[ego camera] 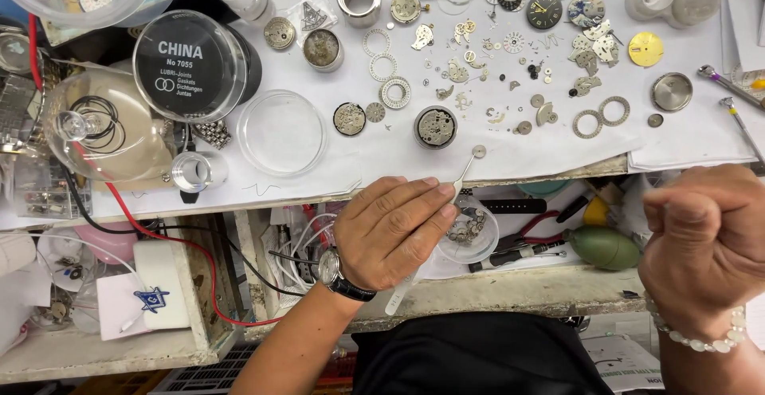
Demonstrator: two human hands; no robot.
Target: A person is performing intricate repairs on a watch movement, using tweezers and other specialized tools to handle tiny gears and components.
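Near the bench's left edge we see a round clear plastic dish [281,132] lying on the white paper sheet [398,152]. Just off the front edge, our left hand [394,231] pinches slim steel tweezers [460,178] between thumb and forefinger, their tips closed on a small round silver wheel [479,151] at the paper's front edge, below a round steel watch movement [435,127]. Under the tweezers sits a small clear cup of metal parts [468,233]. At the right, our right hand [705,239] is curled into a loose fist; we cannot tell whether it holds anything.
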